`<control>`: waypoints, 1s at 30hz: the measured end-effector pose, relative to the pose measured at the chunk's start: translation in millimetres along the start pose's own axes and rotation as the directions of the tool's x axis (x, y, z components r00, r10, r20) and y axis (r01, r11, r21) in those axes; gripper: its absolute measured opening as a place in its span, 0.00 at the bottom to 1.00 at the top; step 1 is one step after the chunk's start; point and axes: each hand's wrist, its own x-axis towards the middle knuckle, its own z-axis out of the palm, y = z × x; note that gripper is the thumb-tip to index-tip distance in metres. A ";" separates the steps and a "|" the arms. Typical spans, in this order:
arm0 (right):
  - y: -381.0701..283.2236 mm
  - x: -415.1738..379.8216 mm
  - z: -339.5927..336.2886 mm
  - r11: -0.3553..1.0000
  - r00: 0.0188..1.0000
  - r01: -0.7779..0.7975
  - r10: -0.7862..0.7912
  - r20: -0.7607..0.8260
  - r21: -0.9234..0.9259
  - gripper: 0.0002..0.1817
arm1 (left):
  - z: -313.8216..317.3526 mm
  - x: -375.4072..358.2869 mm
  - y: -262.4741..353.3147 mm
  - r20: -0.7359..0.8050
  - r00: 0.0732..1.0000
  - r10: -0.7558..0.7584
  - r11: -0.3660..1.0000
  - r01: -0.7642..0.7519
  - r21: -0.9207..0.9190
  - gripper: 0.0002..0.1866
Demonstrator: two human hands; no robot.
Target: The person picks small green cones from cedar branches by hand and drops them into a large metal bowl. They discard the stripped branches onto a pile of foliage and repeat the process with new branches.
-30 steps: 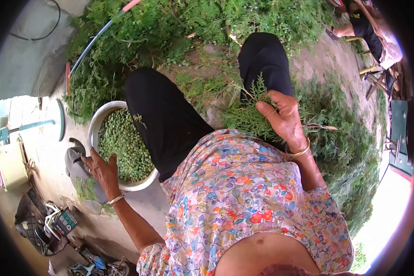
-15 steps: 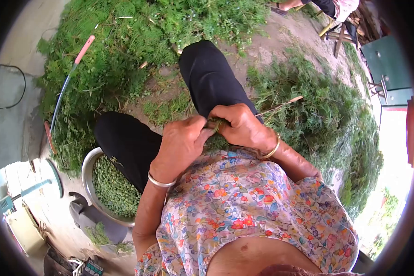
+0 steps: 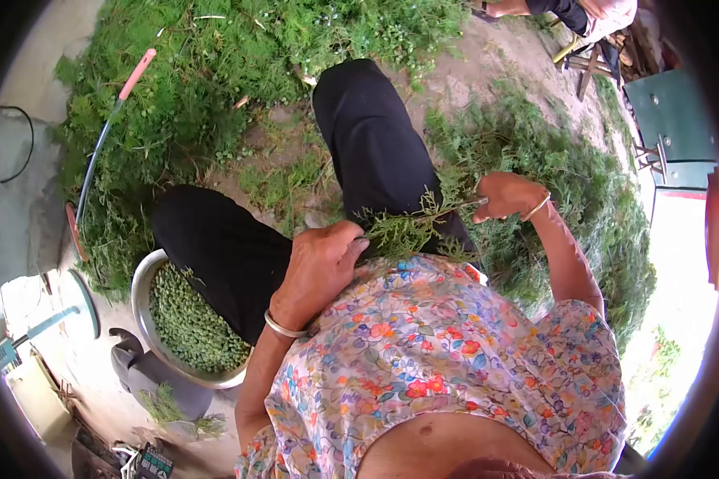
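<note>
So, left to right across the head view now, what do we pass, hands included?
Black cable → metal bowl → left hand → leafy sprig → right hand → green panel.

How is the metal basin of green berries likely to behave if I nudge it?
The metal basin will probably feel heavy, since packed green berries fill much of it. Being broad, it seems likelier to slide than tip. The berries look small, round and loose, so a hard shove might spill some over the rim.
</note>
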 end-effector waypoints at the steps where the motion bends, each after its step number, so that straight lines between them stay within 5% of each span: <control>1: -2.9 1.9 3.0 1.000 1.000 -0.008 0.008 -0.004 -0.011 0.23 | -0.8 0.6 0.3 -0.008 1.000 -0.014 1.000 0.014 -0.022 0.05; 8: -16.3 30.9 32.3 0.971 0.980 -0.040 -0.008 -0.197 -0.236 0.20 | 5.1 -0.1 -5.4 -0.032 0.999 -0.030 0.991 0.026 -0.128 0.07; 14: 33.4 -17.6 25.3 0.955 0.825 -0.262 0.297 -0.480 0.140 0.20 | -2.1 -7.3 -9.2 0.103 0.981 -0.166 0.973 0.180 -0.146 0.09; 16: 48.7 -42.4 22.2 0.925 0.653 -0.292 0.379 -0.655 0.244 0.18 | 0.4 -7.7 -12.6 0.072 0.978 -0.196 0.949 0.207 -0.238 0.09; 19: 60.5 -71.4 0.7 0.775 0.452 -0.434 0.629 -0.632 0.460 0.17 | 6.0 -4.6 -20.1 0.048 0.964 -0.261 0.908 0.262 -0.326 0.08; 21: 55.8 -84.0 -4.9 0.753 0.311 -0.447 0.637 -0.705 0.483 0.17 | 2.7 -1.7 -15.7 0.064 0.957 -0.282 0.899 0.287 -0.330 0.06; 23: 54.9 -85.8 -8.5 0.766 0.103 -0.253 0.628 -0.771 0.591 0.20 | -1.8 0.5 -14.9 0.065 0.936 -0.345 0.871 0.345 -0.351 0.07; 25: 48.7 -84.8 -12.8 0.763 0.029 -0.180 0.635 -0.772 0.621 0.21 | -7.1 4.5 -12.9 0.054 0.935 -0.351 0.864 0.346 -0.365 0.07; 30: 18.3 -71.1 -26.8 0.796 -0.176 0.356 0.571 -0.802 0.489 0.21 | -25.3 17.0 -11.5 -0.092 0.939 -0.332 0.819 0.239 -0.522 0.08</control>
